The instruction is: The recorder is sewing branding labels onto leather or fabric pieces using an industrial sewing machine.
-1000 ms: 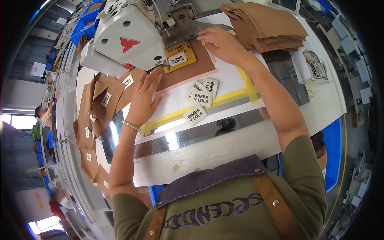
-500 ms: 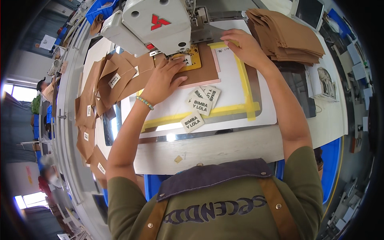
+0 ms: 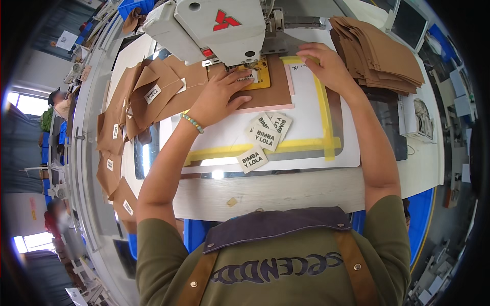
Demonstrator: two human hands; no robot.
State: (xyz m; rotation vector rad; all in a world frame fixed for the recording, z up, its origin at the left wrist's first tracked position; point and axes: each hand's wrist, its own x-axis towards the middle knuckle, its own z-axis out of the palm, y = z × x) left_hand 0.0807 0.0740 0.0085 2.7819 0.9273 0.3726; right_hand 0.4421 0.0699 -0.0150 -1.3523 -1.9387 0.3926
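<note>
My left hand (image 3: 223, 97) lies with fingers spread at the yellow sewing template (image 3: 263, 79) under the head of a white sewing machine (image 3: 204, 28), partly covering its white label. Beneath is a brown panel (image 3: 270, 98) with pink edging. My right hand (image 3: 329, 69) is open, fingers curved and resting near the top corner of the yellow tape border (image 3: 325, 120). Several square white fabric labels (image 3: 252, 158) lie loose on the white board (image 3: 206, 137), below my left hand.
Brown pieces with white labels (image 3: 148, 97) hang along the left. A stack of brown pieces (image 3: 377, 53) and a white box (image 3: 418, 120) are at right. Blue bins (image 3: 418, 224) sit below the table edge. Co-workers (image 3: 61, 107) work at far left.
My left hand has moved up and right onto the template, covering much of its label. My right hand has shifted right, away from the template. The whole view has shifted slightly.
</note>
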